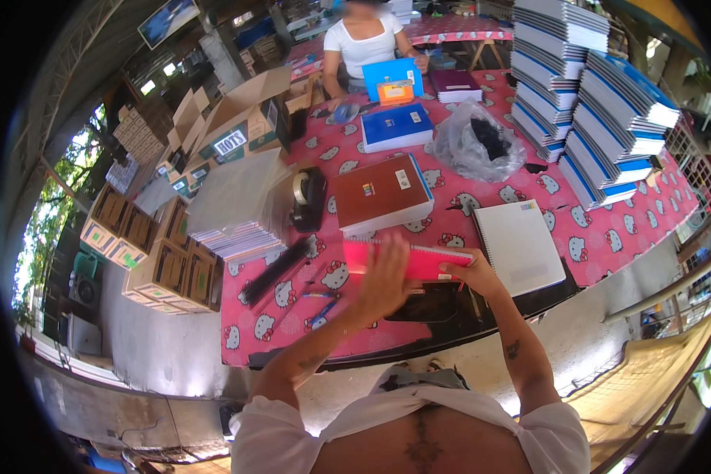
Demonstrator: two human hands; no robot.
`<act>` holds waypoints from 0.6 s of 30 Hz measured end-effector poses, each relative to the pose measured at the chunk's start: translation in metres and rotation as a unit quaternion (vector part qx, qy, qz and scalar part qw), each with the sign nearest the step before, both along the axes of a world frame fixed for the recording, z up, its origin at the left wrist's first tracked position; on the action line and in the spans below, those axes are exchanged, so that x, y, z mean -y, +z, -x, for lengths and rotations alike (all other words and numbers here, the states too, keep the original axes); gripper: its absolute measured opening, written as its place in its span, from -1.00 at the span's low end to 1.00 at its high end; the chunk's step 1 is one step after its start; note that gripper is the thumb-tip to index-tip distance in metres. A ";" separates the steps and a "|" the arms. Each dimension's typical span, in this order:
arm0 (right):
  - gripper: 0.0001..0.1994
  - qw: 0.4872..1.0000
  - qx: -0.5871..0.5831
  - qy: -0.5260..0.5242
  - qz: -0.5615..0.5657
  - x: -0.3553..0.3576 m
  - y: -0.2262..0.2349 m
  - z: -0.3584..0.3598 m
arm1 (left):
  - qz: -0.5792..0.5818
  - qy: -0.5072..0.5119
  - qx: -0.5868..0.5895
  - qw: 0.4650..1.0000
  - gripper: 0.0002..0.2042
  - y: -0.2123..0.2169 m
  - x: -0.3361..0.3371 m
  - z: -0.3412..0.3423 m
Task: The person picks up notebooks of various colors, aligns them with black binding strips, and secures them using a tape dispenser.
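Observation:
My right hand [472, 274] grips the right end of a pink spiral-bound notebook [425, 261], held flat just above the table's near edge. My left hand [384, 278] lies open and blurred across the notebook's left part, fingers spread over its cover. Under the notebook sits a dark flat object [433, 304]. A white spiral notebook [519, 246] lies to the right of my right hand. A stack of brown-covered notebooks [381, 193] stands just beyond the pink one.
A pink patterned tablecloth [608, 229] covers the table. Tall stacks of blue-edged notebooks [600, 118] rise at the right. A tape dispenser [308, 197], black binding strips [276, 271], pens [320, 304], a clear bag [478, 142], blue notebooks [397, 126] and cardboard boxes [237, 126] are around. Another person [363, 47] sits opposite.

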State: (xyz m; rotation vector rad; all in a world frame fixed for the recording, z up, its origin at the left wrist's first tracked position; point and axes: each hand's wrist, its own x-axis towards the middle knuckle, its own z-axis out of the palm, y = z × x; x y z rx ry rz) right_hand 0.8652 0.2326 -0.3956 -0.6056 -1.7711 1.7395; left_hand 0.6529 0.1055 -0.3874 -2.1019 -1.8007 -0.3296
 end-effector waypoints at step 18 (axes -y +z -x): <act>-0.76 0.999 -0.039 -0.007 0.017 0.013 0.014 0.000 | 0.021 -0.050 -0.014 0.998 -0.14 0.023 -0.019 -0.028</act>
